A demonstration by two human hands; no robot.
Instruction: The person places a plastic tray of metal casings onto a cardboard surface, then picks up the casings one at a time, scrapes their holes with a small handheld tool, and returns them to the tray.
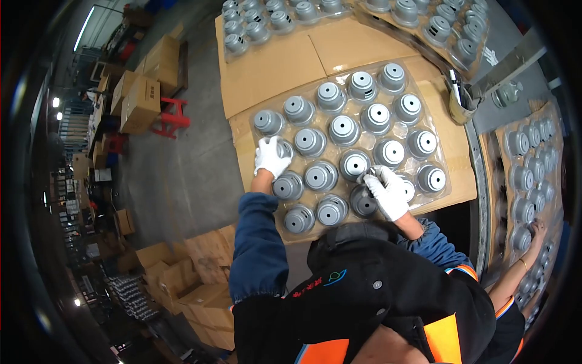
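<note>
A clear plastic tray (418, 185) holds several grey, stepped, cup-shaped metal housings with a small hole in the top, such as this one (344, 129). My left hand (273, 158), in a white glove, has its fingers wrapped round a housing (284, 149) at the tray's left edge. White-gloved too, my right hand (388, 193) curls its fingers over the rim of a darker, shaded housing (364, 203) near the front edge. Its fingertips look greyish and partly hide that housing. Both of these housings sit among the others in the tray.
Cardboard (267, 79) lies under the tray. More filled trays stand at the back (282, 21) and right (533, 170), where another person's bare hand (538, 229) touches a housing. A cup with pens (462, 106) sits at the right. Boxes (140, 103) and a red stool (173, 118) stand left.
</note>
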